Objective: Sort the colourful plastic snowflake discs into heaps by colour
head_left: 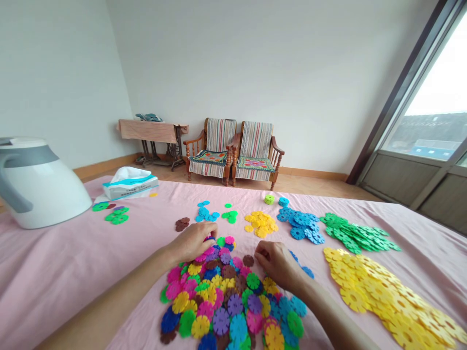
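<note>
A heap of mixed-colour plastic snowflake discs (221, 321) lies in front of me, in pink, yellow, blue, green, purple and brown. At its far left edge is my left hand (197, 239), palm down with fingers curled in over some discs. Whatever the fingertips may pinch is hidden. My right hand (279, 262) is closed at the heap's far right edge, just right of a brown disc (248, 260). Its curled fingers hide anything they may hold. Beyond the hands lie small groups of brown discs (182, 224), light blue discs (205, 215), green discs (230, 216) and yellow discs (261, 223).
Larger blue discs (301, 223), green discs (357, 234) and yellow discs (386, 296) lie in rows on the right. A white kettle (54, 180) and a tissue box (130, 185) stand left on the pink cloth (120, 248). Two wooden chairs (255, 146) are behind.
</note>
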{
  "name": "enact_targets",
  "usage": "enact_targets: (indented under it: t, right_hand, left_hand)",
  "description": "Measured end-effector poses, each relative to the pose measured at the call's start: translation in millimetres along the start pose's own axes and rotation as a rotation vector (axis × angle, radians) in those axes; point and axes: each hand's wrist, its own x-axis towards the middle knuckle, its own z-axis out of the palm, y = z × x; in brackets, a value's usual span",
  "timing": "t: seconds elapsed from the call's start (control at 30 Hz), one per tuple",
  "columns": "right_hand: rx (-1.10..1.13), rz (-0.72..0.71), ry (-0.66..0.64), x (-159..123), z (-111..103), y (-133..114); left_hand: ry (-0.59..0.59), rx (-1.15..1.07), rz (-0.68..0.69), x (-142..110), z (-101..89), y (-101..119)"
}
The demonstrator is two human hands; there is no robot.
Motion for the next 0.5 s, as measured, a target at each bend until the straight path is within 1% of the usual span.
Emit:
enact_targets:
  t: [0.07,0.17,0.2,0.27,0.33,0.4,0.5]
  right_hand:
    - [0.001,0.001,0.0,0,0,0]
    - [-0.002,0.009,-0.002,1,0,-1]
    - [-0.002,0.013,-0.003,1,0,-1]
    - [0.001,0.017,-0.005,1,1,0]
    - [0.008,0.014,-0.004,1,1,1]
    - [0.015,0.006,-0.002,1,2,2]
    - [0.02,0.0,0.007,0,4,3]
  left_hand:
    - [-0.002,-0.062,-0.014,0,-4.3,3]
    - [-0.004,-0.173,0.009,2,-6.9,10]
    - [-0.015,-0.208,0.0,4,-5.8,13]
    - [-0.057,-0.258,-0.064,6,-0.5,16]
    - [-0.082,-0.242,-0.156,9,7.1,19]
    - [-0.068,-0.173,-0.225,13,13.8,23]
    - [-0.054,-0.071,-0.264,19,18.0,28]
